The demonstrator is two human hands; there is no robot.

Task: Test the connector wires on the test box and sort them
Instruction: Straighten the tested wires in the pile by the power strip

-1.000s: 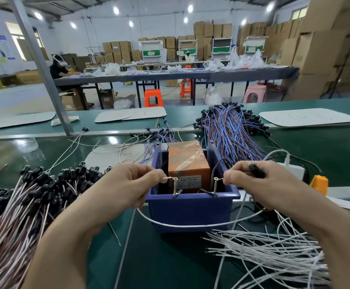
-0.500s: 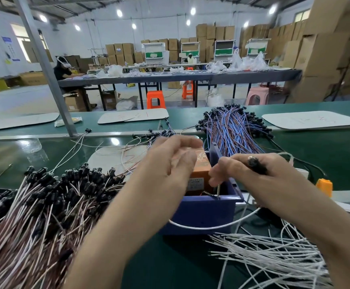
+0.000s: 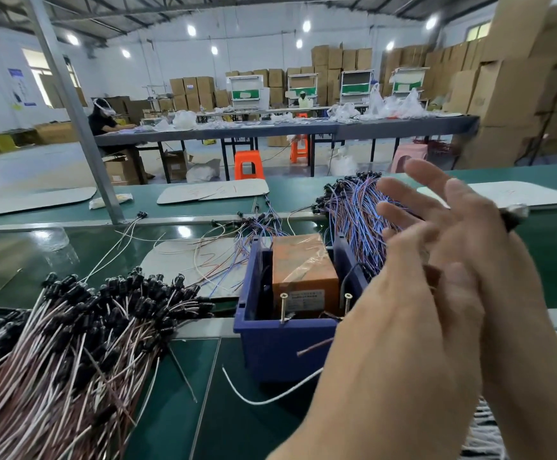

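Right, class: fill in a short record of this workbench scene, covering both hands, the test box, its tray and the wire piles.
Setting: green bench in a workshop
Test box: orange, standing inside blue tray; two metal posts at its front
Left hand: right of tray, in front of right hand; blurred, grip unclear
Right hand: fingers spread; black plug pokes out at its edge
Wire piles: brown-white bundle left; blue-purple bundle behind tray

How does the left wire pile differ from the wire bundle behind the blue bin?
The left pile has white and brown wires; the far bundle has blue and reddish ones. The left pile lies beside the bin, the far bundle behind it. Both end in black plugs.
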